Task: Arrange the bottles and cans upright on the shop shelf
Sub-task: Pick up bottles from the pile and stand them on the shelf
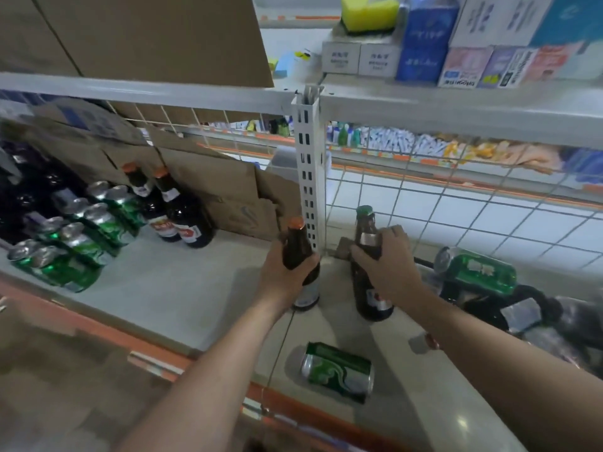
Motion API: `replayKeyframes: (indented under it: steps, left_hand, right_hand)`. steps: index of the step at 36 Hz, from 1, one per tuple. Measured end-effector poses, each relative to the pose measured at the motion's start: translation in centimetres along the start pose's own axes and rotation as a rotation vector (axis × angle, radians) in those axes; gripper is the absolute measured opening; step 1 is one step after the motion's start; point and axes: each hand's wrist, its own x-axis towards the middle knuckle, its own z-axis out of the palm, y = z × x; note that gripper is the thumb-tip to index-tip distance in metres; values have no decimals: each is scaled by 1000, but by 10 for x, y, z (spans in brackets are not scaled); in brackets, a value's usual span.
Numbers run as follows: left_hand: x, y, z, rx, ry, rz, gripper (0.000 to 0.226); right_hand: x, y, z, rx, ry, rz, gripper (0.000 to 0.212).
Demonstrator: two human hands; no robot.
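1. The left hand (281,276) grips an orange-capped bottle (297,244), upright on the shelf (163,288) by the post (308,177).
2. The right hand (385,265) grips a green-capped bottle (372,303), upright too.
3. The bottles might bump and tip. The lying can (337,371) might roll off.

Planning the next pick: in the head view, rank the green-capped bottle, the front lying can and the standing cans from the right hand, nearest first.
1. Green-capped bottle, in the grip of the right hand.
2. Front lying can, nearer the camera.
3. Standing cans, far left.
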Motion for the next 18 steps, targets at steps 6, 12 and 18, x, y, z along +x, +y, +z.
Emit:
replayKeyframes:
  steps: [6, 12, 18]
  left_hand:
    - [3, -13, 9, -32, -98, -69, 64]
    - [6, -21, -4, 77, -238, -70, 96]
    - [8, -20, -6, 105, -110, -75, 71]
  right_hand:
    - [-23, 21, 1, 185, 31, 3, 47]
    - [-32, 41, 12, 404, -166, 39, 86]
    - [-23, 32, 22, 308, -107, 118, 81]
